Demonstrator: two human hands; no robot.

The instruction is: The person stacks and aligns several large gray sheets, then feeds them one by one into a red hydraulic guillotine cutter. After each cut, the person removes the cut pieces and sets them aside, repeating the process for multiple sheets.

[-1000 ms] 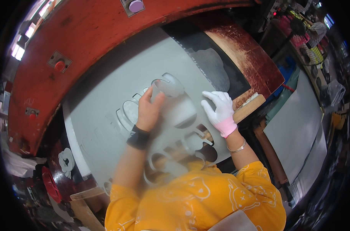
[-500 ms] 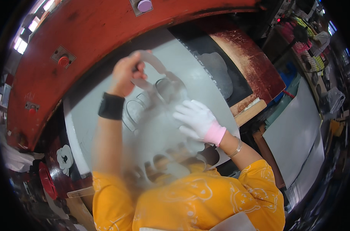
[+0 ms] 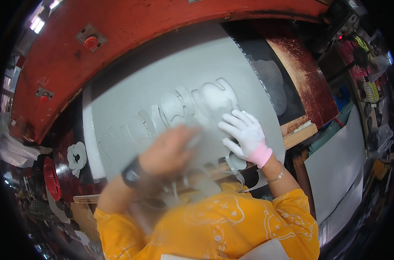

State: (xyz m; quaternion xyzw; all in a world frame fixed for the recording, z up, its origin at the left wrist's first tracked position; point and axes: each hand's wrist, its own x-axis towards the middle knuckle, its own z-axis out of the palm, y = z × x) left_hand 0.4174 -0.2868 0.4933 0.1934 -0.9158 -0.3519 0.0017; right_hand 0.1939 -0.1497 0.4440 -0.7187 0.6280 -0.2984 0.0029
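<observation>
A large grey sheet [image 3: 149, 69] lies under both hands, with a row of cut curved and rounded shapes across its middle. My left hand [image 3: 173, 149], bare with a black band at the wrist, is smeared by motion over the near part of the sheet. Its fingers and anything in them cannot be made out. My right hand [image 3: 245, 133], in a white glove with a pink cuff, rests spread and flat on the sheet. Just beyond its fingertips is a rounded cut piece [image 3: 214, 96] with curved strips around it. Cut-out holes line the sheet's near edge, close to my shirt.
A red machine beam [image 3: 132, 32] with a red push button [image 3: 91, 42] crosses the far side. Grey sheets [image 3: 335, 160] are stacked at the right, below a fan [image 3: 361, 65]. A red basket [image 3: 52, 177] and a white rounded bundle [image 3: 76, 159] lie at the left.
My left hand, which held up a curved grey strip, has come down and nearer to my body. The right hand stays flat on the sheet. The whole view has shifted.
</observation>
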